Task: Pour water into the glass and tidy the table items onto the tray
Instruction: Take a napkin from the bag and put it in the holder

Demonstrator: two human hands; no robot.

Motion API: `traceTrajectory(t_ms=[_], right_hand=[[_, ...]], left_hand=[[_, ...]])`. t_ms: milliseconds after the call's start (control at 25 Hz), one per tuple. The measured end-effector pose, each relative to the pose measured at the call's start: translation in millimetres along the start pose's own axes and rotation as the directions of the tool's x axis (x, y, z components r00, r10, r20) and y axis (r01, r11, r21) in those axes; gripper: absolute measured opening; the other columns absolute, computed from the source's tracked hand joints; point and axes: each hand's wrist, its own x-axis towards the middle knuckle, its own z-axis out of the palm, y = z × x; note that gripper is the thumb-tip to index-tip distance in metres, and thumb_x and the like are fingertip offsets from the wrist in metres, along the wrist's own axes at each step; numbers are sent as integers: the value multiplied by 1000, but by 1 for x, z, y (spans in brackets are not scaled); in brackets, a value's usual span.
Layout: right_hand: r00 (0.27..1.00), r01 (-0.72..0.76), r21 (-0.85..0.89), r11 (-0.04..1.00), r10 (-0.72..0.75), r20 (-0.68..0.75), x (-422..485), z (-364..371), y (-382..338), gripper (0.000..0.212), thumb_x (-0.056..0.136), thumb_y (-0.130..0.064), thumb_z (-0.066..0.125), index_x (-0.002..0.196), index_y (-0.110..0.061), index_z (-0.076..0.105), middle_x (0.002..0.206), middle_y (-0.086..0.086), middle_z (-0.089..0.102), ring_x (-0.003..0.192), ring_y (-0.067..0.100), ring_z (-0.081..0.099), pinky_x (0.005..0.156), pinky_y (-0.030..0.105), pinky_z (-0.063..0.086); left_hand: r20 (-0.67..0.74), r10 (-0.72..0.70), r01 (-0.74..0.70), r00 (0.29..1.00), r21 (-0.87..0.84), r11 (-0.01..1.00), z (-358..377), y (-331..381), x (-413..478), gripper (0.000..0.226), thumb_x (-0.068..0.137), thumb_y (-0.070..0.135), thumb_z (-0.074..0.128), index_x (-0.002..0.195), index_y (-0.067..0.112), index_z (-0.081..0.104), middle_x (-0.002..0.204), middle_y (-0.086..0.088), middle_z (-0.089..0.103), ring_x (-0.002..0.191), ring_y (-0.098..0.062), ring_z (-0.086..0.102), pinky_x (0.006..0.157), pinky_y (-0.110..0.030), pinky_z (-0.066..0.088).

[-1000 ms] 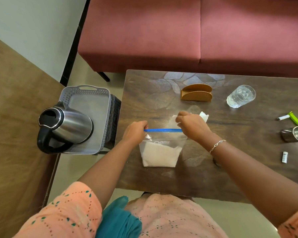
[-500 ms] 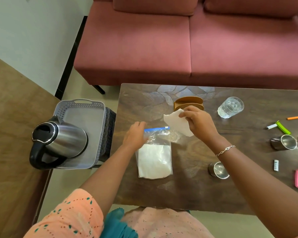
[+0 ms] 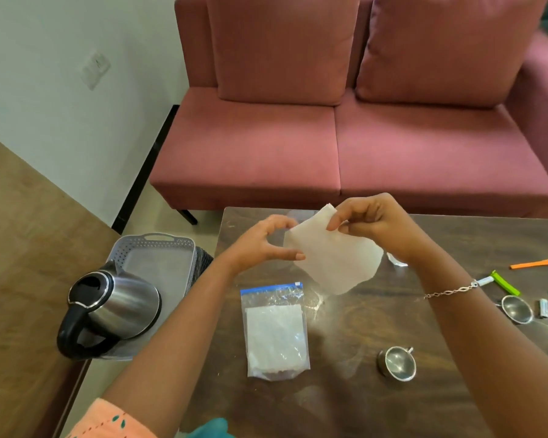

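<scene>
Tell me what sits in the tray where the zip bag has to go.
The steel kettle fills the near end of the grey tray, left of the table. The far end looks bare. The zip bag lies flat on the table, with nothing visible between it and that end.

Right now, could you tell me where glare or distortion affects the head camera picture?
In the head view, glare streaks the clear zip bag and the wet-looking table beside it; the kettle shows bright reflections; wide-angle distortion bends the wall edge and sofa; the far right edge looks slightly smeared.
</scene>
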Motion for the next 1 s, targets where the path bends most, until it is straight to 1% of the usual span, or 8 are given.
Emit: traceTrajectory(t_ms=[80, 200, 400, 480, 600, 800, 920, 1000], right_hand=[[998, 29, 174, 984, -18, -65, 0, -11, -10, 29, 70, 12, 59, 80, -15, 64, 71, -7, 63, 65, 7, 57, 63, 18, 48], [999, -34, 398, 917, 44, -16, -1, -31, -6, 42, 68, 1, 63, 104, -18, 54, 80, 6, 61, 68, 13, 59, 60, 21, 50], [959, -247, 346, 905, 177, 222, -8, -47, 14, 78, 52, -20, 86, 122, -14, 52, 102, 9, 67, 89, 19, 64, 70, 28, 50], [952, -267, 299, 916, 203, 228, -13, -48, 18, 60, 61, -16, 78, 116, -7, 57, 99, 6, 69, 89, 18, 65, 74, 27, 52], [953, -292, 325, 900, 243, 182, -20, -50, 22, 39, 68, -12, 68, 105, -1, 63, 90, 4, 71, 83, 17, 67, 68, 26, 53], [947, -302, 440, 846, 320, 33, -27, -65, 26, 30, 61, -6, 79, 88, -4, 66, 82, 7, 70, 74, 16, 68, 67, 28, 57], [940, -254, 435, 864, 326, -99, -30, -74, 25, 20, 69, 0, 69, 87, -7, 62, 76, 6, 71, 68, 17, 68, 60, 28, 58], [932, -223, 422, 879, 319, -173, -31, -78, 25, 24, 73, 7, 65, 88, -10, 57, 71, 6, 69, 64, 18, 67, 54, 27, 57]], left_hand=[[29, 30, -27, 999, -103, 994, -3, 18, 0, 34, 71, 22, 74, 101, 9, 66, 106, -7, 66, 101, -19, 62, 89, -33, 46], [-24, 79, -83, 997, -265, 961, -4, 42, -3, 34, 74, 17, 67, 97, -8, 58, 88, -13, 62, 83, -24, 60, 73, -29, 49], [-96, 72, -109, 993, -466, 878, 1, 68, -4, 25, 74, 14, 64, 98, 10, 63, 84, 1, 69, 77, -12, 66, 67, -22, 54], [-88, 51, -89, 995, -505, 859, 3, 73, -4, 28, 74, 15, 64, 102, 11, 64, 86, 1, 70, 79, -13, 67, 71, -25, 55], [-68, 36, -66, 997, -533, 844, 6, 76, -4, 30, 75, 15, 63, 104, 11, 64, 89, -1, 71, 81, -14, 67, 73, -26, 55], [-93, -30, -23, 995, -518, 855, 8, 77, -1, 28, 76, 12, 70, 103, 8, 64, 91, -4, 71, 81, -17, 67, 69, -25, 56], [-160, -117, 43, 980, -406, 913, 12, 76, 0, 19, 82, 9, 64, 100, 11, 57, 88, -6, 68, 77, -18, 64, 60, -21, 53], [-216, -163, 73, 963, -372, 925, 16, 75, 0, 28, 83, 7, 64, 105, 17, 50, 85, -7, 67, 75, -19, 64, 56, -20, 50]])
